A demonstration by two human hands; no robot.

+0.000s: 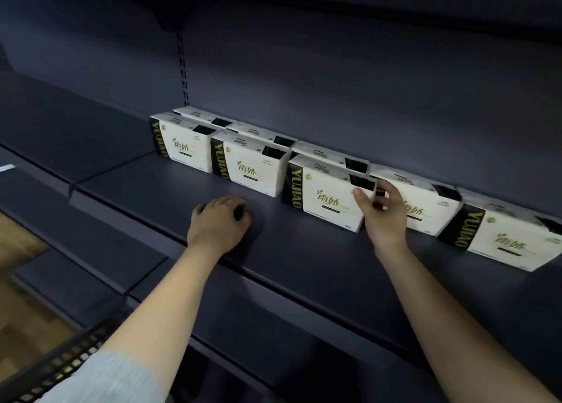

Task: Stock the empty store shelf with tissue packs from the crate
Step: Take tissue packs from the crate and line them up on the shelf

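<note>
Nearest me, at the bottom left, the dark slatted rim of the crate (60, 363) shows beside my sleeve; I cannot see what is left inside it. Further out, my left hand (217, 223) rests knuckles-up on the bare front of the shelf (158, 186), fingers curled under and holding nothing. My right hand (381, 212) is on the third front tissue pack (322, 196), thumb on its face and fingers hooked round its right edge, so I am clamped on it. I judge I am squaring this pack into the row. Beyond it, more packs (249, 165) stand in two rows against the back panel. Next I should nudge it flush with its neighbours, let go, and reach back to the crate.
</note>
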